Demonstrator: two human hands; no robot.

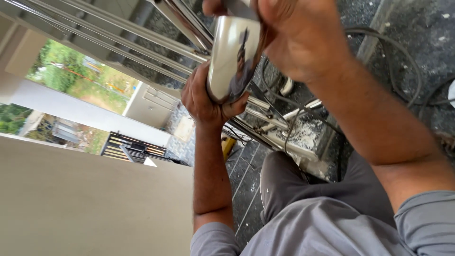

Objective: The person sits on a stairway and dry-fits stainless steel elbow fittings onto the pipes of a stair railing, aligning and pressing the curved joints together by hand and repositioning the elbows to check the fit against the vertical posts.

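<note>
Head view: polished steel tube end point(233, 57) held by both hands near steel railing bars point(142, 38).
Left hand point(206, 97) wrapped under it, right hand point(294, 38) closed on top; slick surface could slip from grip onto floor point(417, 42) cables point(403, 66).

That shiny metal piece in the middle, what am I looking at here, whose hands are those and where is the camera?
This is one picture from a camera worn on a person's head, looking down at their own two bare hands. No machine is involved. Both hands hold a shiny metal piece, curved and mirror-like. The left hand cups it from below; the right hand grips it from above. Behind it run polished metal railing bars. Lower down you see the person's grey trousers, a dark speckled floor and a loose cable. On the left is a plain wall, with greenery outside beyond it.
</note>
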